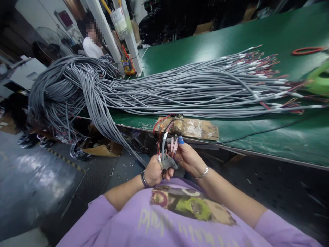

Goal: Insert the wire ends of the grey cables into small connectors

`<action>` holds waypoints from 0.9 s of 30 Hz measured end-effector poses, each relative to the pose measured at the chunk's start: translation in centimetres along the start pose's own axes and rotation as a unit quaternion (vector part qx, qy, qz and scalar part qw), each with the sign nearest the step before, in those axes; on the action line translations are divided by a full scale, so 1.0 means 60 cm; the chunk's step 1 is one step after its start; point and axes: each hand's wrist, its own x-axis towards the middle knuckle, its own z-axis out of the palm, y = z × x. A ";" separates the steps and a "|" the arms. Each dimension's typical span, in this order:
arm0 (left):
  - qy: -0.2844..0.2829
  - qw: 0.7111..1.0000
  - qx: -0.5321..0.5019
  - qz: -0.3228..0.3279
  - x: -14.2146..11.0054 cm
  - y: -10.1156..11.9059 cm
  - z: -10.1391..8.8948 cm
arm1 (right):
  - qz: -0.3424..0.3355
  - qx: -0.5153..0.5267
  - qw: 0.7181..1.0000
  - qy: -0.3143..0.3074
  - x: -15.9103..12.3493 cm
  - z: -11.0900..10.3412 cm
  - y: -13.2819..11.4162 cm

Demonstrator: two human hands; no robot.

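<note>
The green table (257, 34) looks smooth and shiny, with smooth plastic-covered gray cables (180, 87) on top and a rough, scratched wooden board (202, 129) at its front edge, shiny black plastic bags (159, 25) behind it, a dull cardboard box (104, 151) below it, and a matt cloth shirt (123, 226) before it.

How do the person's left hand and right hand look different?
The left hand has a gray finger cover; the right hand has a blue thumb cover.
The left wrist wears a dark bracelet, the right a silvery bracelet.
Both are raised close together, near the wires.
</note>
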 end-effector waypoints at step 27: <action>0.091 0.983 0.103 0.119 -0.015 -0.006 0.016 | -0.011 -0.009 1.000 -0.026 -0.006 -0.014 0.002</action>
